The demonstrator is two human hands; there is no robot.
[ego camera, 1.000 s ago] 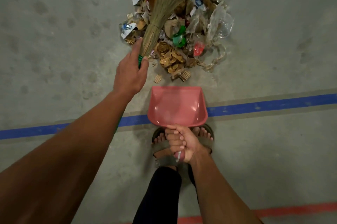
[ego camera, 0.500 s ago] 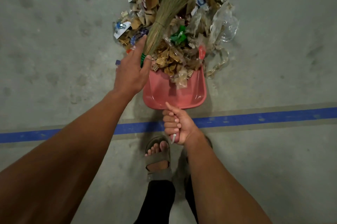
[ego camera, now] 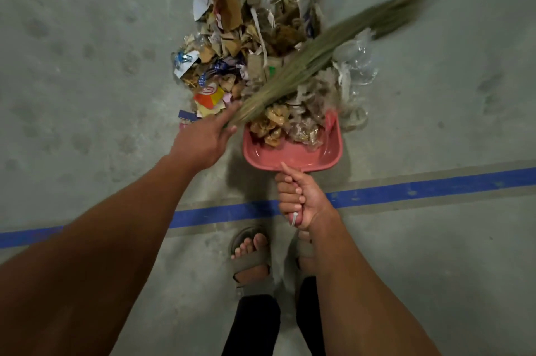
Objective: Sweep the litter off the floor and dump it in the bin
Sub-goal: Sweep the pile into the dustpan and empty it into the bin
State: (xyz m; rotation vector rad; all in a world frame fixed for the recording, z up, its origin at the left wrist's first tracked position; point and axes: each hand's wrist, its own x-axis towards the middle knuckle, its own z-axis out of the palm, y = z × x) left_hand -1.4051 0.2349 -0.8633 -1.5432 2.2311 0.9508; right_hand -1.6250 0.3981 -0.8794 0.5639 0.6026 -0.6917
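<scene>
Head view shows our litter pile [ego camera: 261, 36] spread on the floor [ego camera: 87, 65], far bigger than the pink dustpan [ego camera: 293, 152] wedged under its near edge, so we judge one hard stroke could heap scraps over the rim or scatter the light plastic sideways. Our left hand [ego camera: 203, 141] grips the broom [ego camera: 319, 57], its blurred tip out to the right. Our right hand [ego camera: 301, 199] is clenched round the dustpan handle; no bin is in sight.

You see a glossy pink plastic dustpan [ego camera: 293, 152], a dry grass broom [ego camera: 307, 65], torn cardboard and crinkled clear plastic litter [ego camera: 261, 45], and a matt, blotchy concrete floor [ego camera: 87, 65].
</scene>
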